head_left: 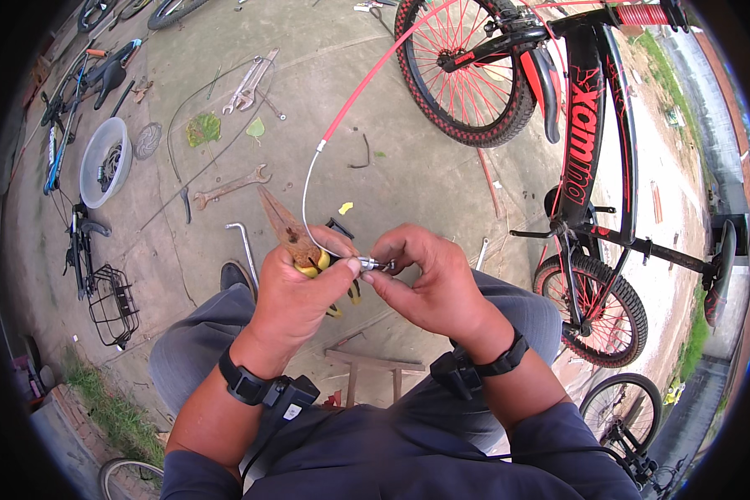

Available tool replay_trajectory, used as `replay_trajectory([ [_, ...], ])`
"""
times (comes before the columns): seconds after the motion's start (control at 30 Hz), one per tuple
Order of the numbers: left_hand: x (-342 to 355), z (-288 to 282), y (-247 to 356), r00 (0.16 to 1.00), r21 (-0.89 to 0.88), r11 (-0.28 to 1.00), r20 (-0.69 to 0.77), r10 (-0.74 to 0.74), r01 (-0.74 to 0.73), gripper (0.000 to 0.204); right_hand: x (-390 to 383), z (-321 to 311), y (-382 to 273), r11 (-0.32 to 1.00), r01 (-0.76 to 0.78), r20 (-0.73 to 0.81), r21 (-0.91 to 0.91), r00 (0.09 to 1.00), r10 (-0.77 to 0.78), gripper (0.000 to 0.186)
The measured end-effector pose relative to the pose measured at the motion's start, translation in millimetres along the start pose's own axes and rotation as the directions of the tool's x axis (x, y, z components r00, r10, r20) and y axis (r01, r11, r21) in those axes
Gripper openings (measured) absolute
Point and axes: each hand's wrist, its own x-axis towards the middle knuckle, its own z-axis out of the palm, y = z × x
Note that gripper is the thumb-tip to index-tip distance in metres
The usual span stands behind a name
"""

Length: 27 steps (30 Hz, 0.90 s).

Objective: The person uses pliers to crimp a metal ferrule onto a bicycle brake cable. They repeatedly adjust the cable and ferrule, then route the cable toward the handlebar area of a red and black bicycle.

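Observation:
My left hand is closed round rusty long-nosed pliers with yellow-and-black handles, their jaws pointing up and left. Its thumb and forefinger also pinch a small silver metal fitting on a bicycle cable. From the far side, the cable's red outer casing curves down to a white collar, and a thin pale length runs on to my fingers. Closed on the fitting's other end is my right hand, thumb and forefinger together. The fingers partly cover the fitting.
A black-and-red bicycle lies at the right, its front wheel far ahead. Spanners, another spanner and loose cable lie on the concrete. Left stand a white tub and a black wire basket. Close below is a wooden stool.

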Motion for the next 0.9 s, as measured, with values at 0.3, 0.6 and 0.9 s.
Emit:
replay_trajectory([
  [0.3,6,-10,-3,0.998,-0.101,0.995,-0.067,-0.003,-0.004,0.015,3,-20,-3,0.984,-0.175,0.12,0.028,0.978,0.17,0.028],
  [0.6,7,-10,1,0.998,-0.187,0.982,-0.035,-0.048,0.04,0.016,2,-27,-4,0.955,-0.245,0.167,0.165,0.962,0.218,0.015],
  [0.9,7,-15,-3,0.997,-0.212,0.974,0.001,-0.084,0.082,0.014,4,-26,-7,0.95,-0.26,0.18,0.174,0.957,0.229,0.013],
])
